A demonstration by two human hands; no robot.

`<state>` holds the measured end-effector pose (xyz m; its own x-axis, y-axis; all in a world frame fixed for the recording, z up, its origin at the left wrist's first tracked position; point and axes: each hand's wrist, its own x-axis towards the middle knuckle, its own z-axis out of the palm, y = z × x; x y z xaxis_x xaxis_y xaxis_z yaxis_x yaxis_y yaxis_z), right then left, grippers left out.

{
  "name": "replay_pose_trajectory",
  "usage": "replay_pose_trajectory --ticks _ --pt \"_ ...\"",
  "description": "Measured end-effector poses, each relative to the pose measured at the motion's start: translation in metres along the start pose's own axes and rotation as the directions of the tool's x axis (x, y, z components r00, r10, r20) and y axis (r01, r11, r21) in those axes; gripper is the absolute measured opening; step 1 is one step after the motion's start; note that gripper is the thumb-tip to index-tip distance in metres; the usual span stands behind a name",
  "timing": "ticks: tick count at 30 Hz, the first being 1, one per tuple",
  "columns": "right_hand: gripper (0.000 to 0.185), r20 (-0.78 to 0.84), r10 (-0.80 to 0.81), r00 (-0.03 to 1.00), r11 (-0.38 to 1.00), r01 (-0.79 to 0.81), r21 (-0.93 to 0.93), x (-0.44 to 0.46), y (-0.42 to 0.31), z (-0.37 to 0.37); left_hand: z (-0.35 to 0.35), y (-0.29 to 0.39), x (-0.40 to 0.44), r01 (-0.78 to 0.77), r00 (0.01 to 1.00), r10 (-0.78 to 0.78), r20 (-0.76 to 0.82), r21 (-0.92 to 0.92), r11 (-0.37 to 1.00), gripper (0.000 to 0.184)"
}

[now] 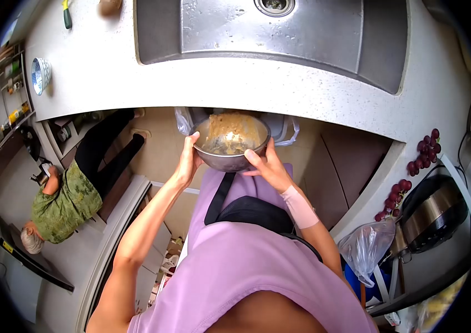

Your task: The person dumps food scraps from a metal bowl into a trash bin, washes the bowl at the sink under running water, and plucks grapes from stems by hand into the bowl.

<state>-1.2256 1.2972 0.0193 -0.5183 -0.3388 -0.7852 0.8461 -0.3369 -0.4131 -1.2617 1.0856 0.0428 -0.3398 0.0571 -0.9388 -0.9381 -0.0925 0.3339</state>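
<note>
Between my two hands is a metal bowl (230, 162), held in front of the counter's edge and tilted away from me. A wet, tan, lumpy food residue (233, 129) coats part of its inside wall. My left hand (188, 160) grips the bowl's left side, thumb at the rim. On the right side, my right hand (269, 168) closes round the bowl with its thumb near the rim. The fingers beneath the bowl are partly hidden. Behind the bowl, below the counter, a container with a plastic bag (288, 133) shows in part.
A steel sink (274, 41) is set into the white counter (91, 89). A patterned bowl (40, 76) and a green-handled tool (67, 16) lie at left. Grapes (427, 151) and a pan (435, 213) are at right. Another person (71, 194) stands at left.
</note>
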Motion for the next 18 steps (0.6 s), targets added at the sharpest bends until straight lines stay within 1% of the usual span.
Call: replay_pose_trajectory --ticks 1,2,3,4,5,6,7,9,13,14,15,16,17,18 --pt "0.091 -0.002 -0.001 1.000 1.000 0.001 -0.001 0.000 -0.001 0.000 0.000 -0.001 0.001 -0.025 1.000 0.025 0.002 0.021 0.999 0.069" --pt "0.091 -0.022 -0.021 1.000 0.997 0.019 -0.075 0.000 -0.004 -0.001 -0.004 -0.007 0.005 -0.049 0.999 0.049 -0.022 0.010 0.999 0.069" --pt "0.092 -0.059 -0.001 0.998 0.997 -0.004 -0.083 0.003 -0.004 0.000 -0.004 -0.005 0.015 -0.050 0.999 0.050 -0.018 0.007 0.999 0.069" --pt "0.092 -0.096 0.020 0.995 0.996 -0.029 -0.090 0.007 -0.005 0.000 -0.004 -0.005 0.024 0.029 0.999 -0.029 -0.021 0.005 1.000 0.070" --pt "0.094 -0.151 0.088 0.985 0.995 -0.093 -0.025 0.011 -0.004 0.003 -0.003 -0.009 0.024 0.115 0.993 -0.115 -0.025 0.002 0.993 0.070" --pt "0.093 -0.167 0.035 0.985 0.994 -0.051 -0.094 0.004 -0.015 0.008 -0.002 -0.001 0.024 0.055 0.998 -0.054 -0.024 0.039 0.998 0.075" --pt "0.092 -0.150 0.027 0.988 0.996 -0.040 -0.084 0.005 -0.014 0.007 -0.002 0.003 0.026 0.013 1.000 -0.012 -0.022 0.036 0.999 0.075" --pt "0.090 -0.165 0.028 0.986 0.997 -0.040 -0.073 0.004 -0.011 0.009 -0.002 0.003 0.023 0.074 0.997 -0.073 0.018 -0.041 0.996 0.068" --pt "0.095 -0.044 0.064 0.997 0.994 -0.068 -0.085 -0.018 -0.021 0.004 0.007 0.011 -0.009 0.043 0.998 -0.044 0.044 0.020 0.999 0.068" --pt "0.095 -0.042 0.061 0.997 0.994 -0.064 -0.089 -0.026 -0.023 0.005 0.004 0.007 -0.012 0.055 0.995 -0.052 0.081 -0.028 0.998 0.066" --pt "0.096 0.000 0.080 0.997 0.995 -0.080 -0.056 -0.032 -0.030 0.005 0.003 0.005 -0.013 0.055 0.991 -0.045 0.125 -0.074 0.996 0.064" --pt "0.097 0.039 0.100 0.994 0.995 -0.099 -0.025 -0.040 -0.035 0.003 -0.002 0.000 -0.018 0.080 0.982 -0.050 0.180 -0.167 0.983 0.062" --pt "0.097 0.035 0.089 0.995 0.996 -0.088 -0.032 -0.047 -0.033 0.000 0.000 0.000 -0.029 0.071 0.981 -0.039 0.188 -0.167 0.983 0.062" --pt "0.099 0.103 0.043 0.994 0.997 -0.035 -0.075 -0.052 -0.026 -0.005 0.002 0.003 -0.042 0.110 0.977 -0.079 0.199 -0.150 0.983 0.062"
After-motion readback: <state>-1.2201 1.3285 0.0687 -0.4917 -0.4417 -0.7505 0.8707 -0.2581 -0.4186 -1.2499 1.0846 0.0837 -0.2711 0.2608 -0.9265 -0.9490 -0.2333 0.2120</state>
